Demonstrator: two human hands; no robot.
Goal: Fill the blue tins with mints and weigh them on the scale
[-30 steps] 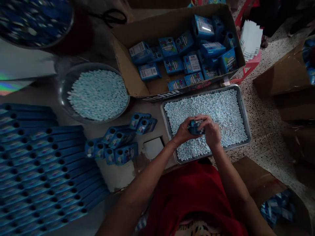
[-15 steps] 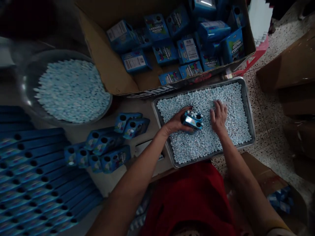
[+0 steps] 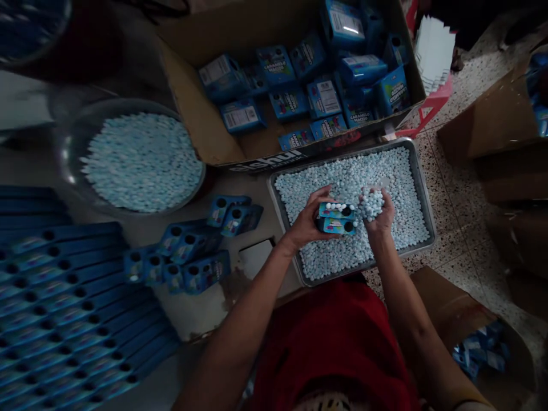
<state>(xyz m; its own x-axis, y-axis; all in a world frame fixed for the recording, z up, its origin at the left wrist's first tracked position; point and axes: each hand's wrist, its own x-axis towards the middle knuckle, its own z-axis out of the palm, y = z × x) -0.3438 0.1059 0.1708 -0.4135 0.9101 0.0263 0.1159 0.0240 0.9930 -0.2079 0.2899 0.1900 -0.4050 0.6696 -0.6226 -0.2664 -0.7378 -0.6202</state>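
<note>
My left hand (image 3: pixel 309 221) grips two small blue candy boxes (image 3: pixel 337 226) side by side, their printed ends with round dark holes facing up. A few white candies lie on top of the upper box. Just to the right, my right hand (image 3: pixel 380 212) is cupped palm up around a heap of pale candies (image 3: pixel 370 204). Both hands are over a metal tray (image 3: pixel 429 214) filled with loose white and pale blue candies (image 3: pixel 338 260).
A cardboard carton (image 3: pixel 182 97) of blue boxes stands behind the tray. Left of it is a large bowl (image 3: pixel 68 154) heaped with candies. Several holed boxes (image 3: pixel 194 277) stand beside long rows of blue boxes (image 3: pixel 77 314). More cartons (image 3: pixel 483 123) are at right.
My right hand has turned up from the candies in the tray and now holds a heap of them beside the boxes. My left hand still grips the boxes, now tilted more upright.
</note>
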